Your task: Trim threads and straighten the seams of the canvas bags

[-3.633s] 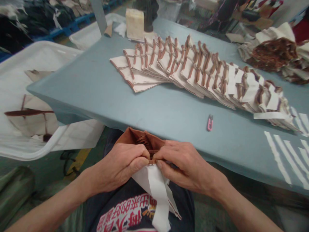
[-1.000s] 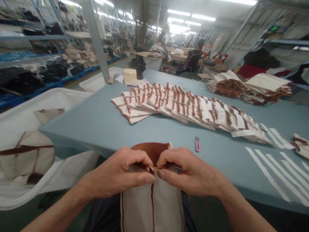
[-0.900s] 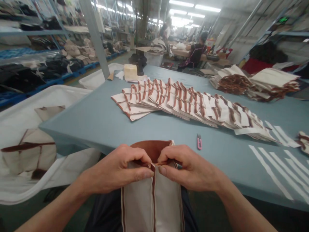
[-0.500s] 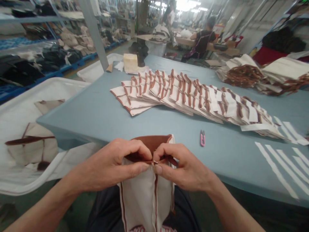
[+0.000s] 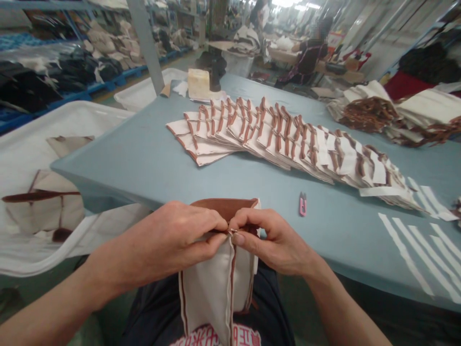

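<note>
I hold a cream canvas bag with brown trim and a brown lining over my lap, at the near edge of the blue table. My left hand and my right hand both pinch its top rim, thumbs meeting at the middle seam. The brown lining shows just behind my fingers. A small pink thread snipper lies on the table just beyond my right hand.
A long fanned row of finished bags crosses the table. White strips lie at the right. More bag piles sit far right. A white bin with bags stands left. A pale block sits at the far end. A person works behind.
The camera has tilted up from my lap, then slightly down again. The bag has been turned so its cream outside hangs down; both hands keep pinching the rim.
</note>
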The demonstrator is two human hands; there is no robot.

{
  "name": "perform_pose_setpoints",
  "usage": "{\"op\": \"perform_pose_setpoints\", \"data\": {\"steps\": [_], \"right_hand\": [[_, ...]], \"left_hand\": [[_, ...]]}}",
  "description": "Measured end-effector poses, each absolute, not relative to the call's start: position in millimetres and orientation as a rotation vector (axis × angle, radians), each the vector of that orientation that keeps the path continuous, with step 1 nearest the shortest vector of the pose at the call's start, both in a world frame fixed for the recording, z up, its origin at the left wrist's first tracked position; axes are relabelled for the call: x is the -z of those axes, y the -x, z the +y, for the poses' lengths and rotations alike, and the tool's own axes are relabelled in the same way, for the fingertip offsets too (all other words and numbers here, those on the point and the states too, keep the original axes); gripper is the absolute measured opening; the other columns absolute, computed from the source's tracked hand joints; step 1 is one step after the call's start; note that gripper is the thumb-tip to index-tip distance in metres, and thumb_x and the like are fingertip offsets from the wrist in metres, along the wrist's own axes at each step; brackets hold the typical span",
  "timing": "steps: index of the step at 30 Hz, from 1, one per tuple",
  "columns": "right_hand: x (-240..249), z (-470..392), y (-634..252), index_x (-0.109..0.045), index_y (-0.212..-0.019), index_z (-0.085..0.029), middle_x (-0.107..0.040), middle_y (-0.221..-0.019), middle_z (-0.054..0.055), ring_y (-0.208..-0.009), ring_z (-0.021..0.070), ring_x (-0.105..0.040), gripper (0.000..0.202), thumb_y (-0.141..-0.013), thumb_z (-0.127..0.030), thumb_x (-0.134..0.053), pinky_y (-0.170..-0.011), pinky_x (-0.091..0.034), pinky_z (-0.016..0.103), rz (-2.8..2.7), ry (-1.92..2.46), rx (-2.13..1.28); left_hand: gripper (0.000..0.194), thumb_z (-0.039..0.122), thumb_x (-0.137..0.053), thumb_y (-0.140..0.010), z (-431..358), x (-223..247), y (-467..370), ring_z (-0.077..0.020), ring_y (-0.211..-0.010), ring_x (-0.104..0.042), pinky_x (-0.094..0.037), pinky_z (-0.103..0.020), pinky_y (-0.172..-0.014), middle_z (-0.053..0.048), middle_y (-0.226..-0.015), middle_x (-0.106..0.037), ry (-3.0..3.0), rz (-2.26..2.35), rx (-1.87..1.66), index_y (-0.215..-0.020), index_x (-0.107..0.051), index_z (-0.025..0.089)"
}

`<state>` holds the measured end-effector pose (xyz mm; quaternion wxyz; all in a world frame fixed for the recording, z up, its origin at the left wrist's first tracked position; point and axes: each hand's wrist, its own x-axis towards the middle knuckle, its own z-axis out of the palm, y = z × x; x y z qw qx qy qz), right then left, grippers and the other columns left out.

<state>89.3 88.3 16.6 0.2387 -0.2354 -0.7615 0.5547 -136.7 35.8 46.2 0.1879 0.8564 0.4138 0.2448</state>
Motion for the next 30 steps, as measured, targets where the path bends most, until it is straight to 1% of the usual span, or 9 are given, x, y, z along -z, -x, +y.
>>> {"op": "perform_pose_setpoints", "data": {"steps": [4, 8, 12, 17, 21, 25, 27, 30], "right_hand": [[-20.6, 86.1, -86.8, -0.068, -0.087, -0.016, -0.062, -0.07, -0.003, -0.06, 0.0096, -0.048, 0.02, -0.099, -0.031, -0.064, -0.055, -0.037, 0.022, -2.132, 0.688, -1.437], [-21.4, 82.6, -83.3, -0.067, -0.085, -0.017, -0.061, -0.066, -0.003, -0.058, 0.0099, -0.049, 0.02, -0.098, -0.031, -0.064, -0.053, -0.038, 0.021, -2.11, 0.718, -1.423], [-19.2, 78.5, -79.3, -0.066, -0.081, -0.018, -0.056, -0.062, -0.004, -0.054, 0.0095, -0.045, 0.023, -0.097, -0.034, -0.063, -0.05, -0.034, 0.021, -2.078, 0.759, -1.402], [-13.8, 73.5, -72.9, -0.063, -0.078, -0.018, -0.051, -0.058, -0.006, -0.052, 0.0089, -0.04, 0.023, -0.096, -0.033, -0.062, -0.048, -0.031, 0.022, -2.06, 0.762, -1.323], [-10.5, 69.9, -68.4, -0.059, -0.075, -0.019, -0.049, -0.057, -0.006, -0.049, 0.0077, -0.038, 0.021, -0.093, -0.028, -0.063, -0.047, -0.029, 0.021, -2.033, 0.734, -1.294], [-9.4, 66.2, -66.5, -0.058, -0.074, -0.02, -0.049, -0.056, -0.007, -0.049, 0.0077, -0.037, 0.019, -0.09, -0.028, -0.065, -0.046, -0.028, 0.021, -1.992, 0.73, -1.375], [-7.9, 64.2, -66.2, -0.058, -0.072, -0.02, -0.049, -0.056, -0.006, -0.05, 0.0083, -0.038, 0.023, -0.089, -0.032, -0.067, -0.047, -0.029, 0.021, -1.927, 0.723, -1.462], [-3.9, 61.1, -65.9, -0.058, -0.071, -0.019, -0.05, -0.059, -0.005, -0.053, 0.0089, -0.039, 0.032, -0.089, -0.042, -0.07, -0.049, -0.03, 0.022, -1.762, 0.717, -1.659]], "left_hand": [[0.019, 0.007, -0.058, -0.09, 36.4, -48.8, 135.9, -0.0115, -0.059, -0.061, -0.038, -0.026, -0.058, 0.001, -0.07, -0.073, -2.426, 1.182, -0.639, -0.083, -0.074, 0.016], [0.023, 0.004, -0.054, -0.086, 33.4, -50.4, 133.1, -0.0096, -0.054, -0.053, -0.034, -0.026, -0.054, 0.003, -0.065, -0.066, -2.465, 1.214, -0.643, -0.074, -0.069, 0.017], [0.022, 0.005, -0.053, -0.081, 30.5, -48.5, 131.1, -0.0085, -0.051, -0.046, -0.03, -0.026, -0.052, 0.004, -0.059, -0.06, -2.447, 1.286, -0.715, -0.068, -0.066, 0.017], [0.019, 0.01, -0.054, -0.077, 32.8, -47.0, 131.4, -0.0057, -0.049, -0.046, -0.03, -0.02, -0.05, 0.006, -0.054, -0.057, -2.197, 1.337, -0.806, -0.065, -0.068, 0.015], [0.014, 0.014, -0.054, -0.072, 37.4, -45.7, 135.0, -0.0048, -0.049, -0.043, -0.03, -0.015, -0.047, 0.008, -0.052, -0.053, -1.899, 1.293, -0.818, -0.061, -0.064, 0.015], [0.012, 0.018, -0.053, -0.071, 37.0, -42.7, 138.3, -0.0054, -0.05, -0.04, -0.029, -0.015, -0.044, 0.008, -0.054, -0.05, -1.579, 1.167, -0.742, -0.063, -0.061, 0.016], [0.01, 0.019, -0.053, -0.072, 34.5, -41.2, 138.1, -0.0055, -0.051, -0.039, -0.029, -0.015, -0.044, 0.008, -0.056, -0.049, -1.473, 1.11, -0.74, -0.065, -0.06, 0.016], [0.008, 0.019, -0.054, -0.072, 30.7, -39.9, 136.4, -0.0052, -0.05, -0.036, -0.028, -0.015, -0.044, 0.009, -0.055, -0.046, -1.386, 1.061, -0.727, -0.065, -0.058, 0.016]]}}
